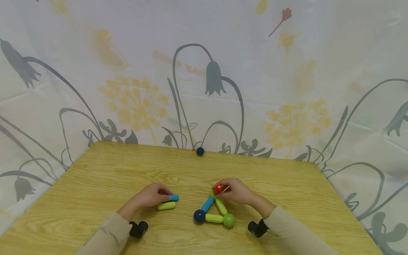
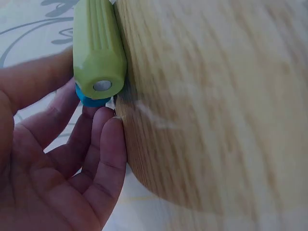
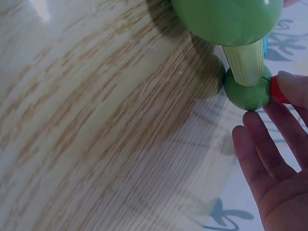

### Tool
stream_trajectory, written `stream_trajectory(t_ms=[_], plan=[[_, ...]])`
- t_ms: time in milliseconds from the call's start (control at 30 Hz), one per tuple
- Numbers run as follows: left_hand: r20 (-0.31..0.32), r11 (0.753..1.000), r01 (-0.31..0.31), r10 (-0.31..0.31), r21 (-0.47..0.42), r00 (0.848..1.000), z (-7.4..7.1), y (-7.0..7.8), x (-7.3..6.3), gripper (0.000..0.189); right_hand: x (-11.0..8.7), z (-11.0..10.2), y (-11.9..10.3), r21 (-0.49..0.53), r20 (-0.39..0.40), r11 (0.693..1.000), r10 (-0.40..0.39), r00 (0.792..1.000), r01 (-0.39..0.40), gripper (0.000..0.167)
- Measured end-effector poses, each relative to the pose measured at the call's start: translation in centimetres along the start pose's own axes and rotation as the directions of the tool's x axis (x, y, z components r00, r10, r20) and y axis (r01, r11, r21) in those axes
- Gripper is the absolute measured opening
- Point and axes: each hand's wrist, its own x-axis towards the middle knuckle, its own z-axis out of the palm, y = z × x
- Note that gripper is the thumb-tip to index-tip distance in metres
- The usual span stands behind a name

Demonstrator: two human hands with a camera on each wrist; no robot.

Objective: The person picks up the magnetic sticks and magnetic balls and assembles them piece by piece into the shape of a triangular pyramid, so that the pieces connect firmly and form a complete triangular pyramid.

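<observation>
On the table, a triangle of magnetic rods and balls has a blue rod (image 1: 208, 204), two light green rods (image 1: 214, 218), a dark blue ball (image 1: 199, 216) and two green balls (image 1: 228, 220). My right hand (image 1: 239, 192) pinches a red magnetic rod (image 1: 218, 189), whose end meets the far green ball (image 3: 248, 91). Over on the left, my left hand (image 1: 149, 194) grips a blue magnetic rod (image 1: 173, 198). Beside that rod, nearer me, lies a loose light green rod (image 1: 166, 205), with a round metal end in the left wrist view; it partly hides the blue one there.
A second dark blue ball (image 1: 200, 151) sits at the table's far edge, in front of a flower-printed cloth (image 1: 197, 106). Black wrist devices (image 1: 139, 229) show below both hands. Bare wood (image 1: 143, 166) lies between the hands and the far edge.
</observation>
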Motion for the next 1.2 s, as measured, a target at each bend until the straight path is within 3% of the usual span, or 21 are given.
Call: stream_trajectory(t_ms=[167,300,400,567,667,967,1200], plan=[[-0.059,1.0,0.004,-0.002,0.022,0.998,-0.1,0.0,-0.1,0.017,0.0,0.0,0.0,0.011,0.01,0.999,0.032,0.999,-0.032,0.025],[-0.116,0.999,0.019,-0.023,-0.033,0.993,-0.1,0.3,-0.2,0.021,0.1,0.1,0.1,0.012,0.012,1.0,0.02,1.0,-0.02,0.025],[-0.139,0.996,-0.026,0.013,-0.088,0.99,0.0,1.1,-0.3,0.027,0.2,0.1,0.3,0.008,0.007,1.0,-0.007,1.0,0.007,0.025],[-0.098,0.973,-0.183,0.17,-0.14,0.981,1.0,3.0,-0.6,0.036,0.3,0.4,0.6,0.021,0.005,0.999,-0.034,0.999,0.034,0.024],[-0.072,0.956,-0.233,0.223,-0.179,0.972,2.1,4.2,-0.8,0.035,0.5,0.6,0.7,0.037,0.018,0.998,-0.048,0.999,0.047,0.023],[-0.019,0.923,-0.266,0.272,-0.279,0.962,5.9,7.0,-0.5,0.028,0.6,0.8,1.0,0.074,0.024,0.994,-0.086,0.996,0.084,0.021],[0.026,0.91,-0.239,0.263,-0.338,0.964,8.5,8.2,-0.4,0.019,0.5,0.9,0.8,0.111,0.018,0.99,-0.087,0.996,0.085,0.021]])
